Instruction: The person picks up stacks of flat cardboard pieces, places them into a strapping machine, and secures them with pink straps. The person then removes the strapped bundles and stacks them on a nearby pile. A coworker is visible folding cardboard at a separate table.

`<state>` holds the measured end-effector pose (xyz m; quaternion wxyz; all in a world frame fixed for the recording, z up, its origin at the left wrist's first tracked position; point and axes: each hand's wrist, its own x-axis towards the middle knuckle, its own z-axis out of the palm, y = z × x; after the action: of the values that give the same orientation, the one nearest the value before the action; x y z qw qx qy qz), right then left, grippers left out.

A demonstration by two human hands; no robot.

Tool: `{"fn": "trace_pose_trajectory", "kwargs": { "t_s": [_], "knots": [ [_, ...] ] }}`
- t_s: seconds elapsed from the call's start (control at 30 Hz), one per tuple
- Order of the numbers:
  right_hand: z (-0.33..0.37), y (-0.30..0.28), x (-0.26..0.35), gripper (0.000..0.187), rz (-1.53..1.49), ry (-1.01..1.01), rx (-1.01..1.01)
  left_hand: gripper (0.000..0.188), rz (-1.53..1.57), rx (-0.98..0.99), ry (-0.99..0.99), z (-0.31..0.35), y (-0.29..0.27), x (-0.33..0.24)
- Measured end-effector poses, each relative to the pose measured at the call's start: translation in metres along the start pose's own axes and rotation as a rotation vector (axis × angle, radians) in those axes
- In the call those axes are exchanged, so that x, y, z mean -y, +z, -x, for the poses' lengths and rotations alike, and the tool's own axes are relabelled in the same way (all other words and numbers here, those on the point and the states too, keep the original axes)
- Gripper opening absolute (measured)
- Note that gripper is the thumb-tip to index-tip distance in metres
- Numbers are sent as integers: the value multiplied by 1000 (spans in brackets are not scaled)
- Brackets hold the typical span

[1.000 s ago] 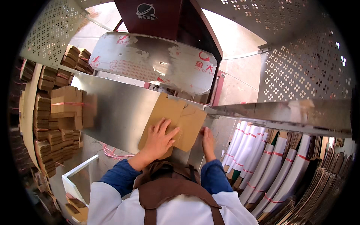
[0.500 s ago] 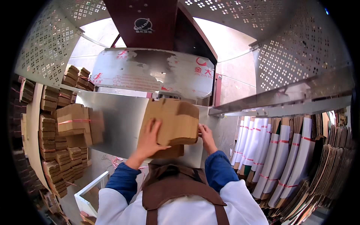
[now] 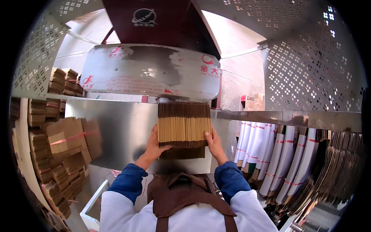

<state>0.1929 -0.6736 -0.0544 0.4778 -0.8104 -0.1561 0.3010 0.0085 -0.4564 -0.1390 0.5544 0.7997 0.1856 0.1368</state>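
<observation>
A thick stack of folded cardboard sheets stands on the shiny metal table with its edges facing up, in front of the machine. My left hand presses against the stack's left side, its thumb along the near edge. Against the right side is my right hand, thumb on top near the corner. Both hands hold the stack between them; the fingers on its sides are partly hidden. The stack's lower part shows darker toward me.
A dark red machine with a film-patched metal cover rises ahead. Tied cardboard bundles are piled at left. White and brown tied sheets stand at right. Perforated panels and a metal rail flank the table.
The stack has turned from its broad flat face to show its many edges on top. Both hands have shifted to its two sides, the left one off the broad face.
</observation>
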Motion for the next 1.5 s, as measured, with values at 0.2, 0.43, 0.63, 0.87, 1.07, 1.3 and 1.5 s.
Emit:
{"fn": "trace_pose_trajectory", "kwargs": {
  "t_s": [0.2,0.43,0.63,0.87,1.07,1.3,1.5],
  "knots": [
    [-13,-54,-26,42,-49,115,-383,99,-91,35,-23,-60,73,-23],
    [41,-41,-120,45,-73,358,-258,109,-198,119,23,-80,70,-56],
    [30,-5,-101,51,133,147,-336,97,-27,-73,-22,-66,91,-42],
    [-5,-12,-94,39,341,-18,-394,96,-49,-118,-9,-90,93,-32],
    [-30,-21,-94,45,465,-49,-362,96,-169,-170,42,-113,90,-36],
    [-41,-24,-94,56,424,-62,-329,93,-26,-161,-23,-120,90,-34],
    [-41,-24,-100,61,620,-27,-329,92,110,-148,-39,-126,92,-36]
  ]
}}
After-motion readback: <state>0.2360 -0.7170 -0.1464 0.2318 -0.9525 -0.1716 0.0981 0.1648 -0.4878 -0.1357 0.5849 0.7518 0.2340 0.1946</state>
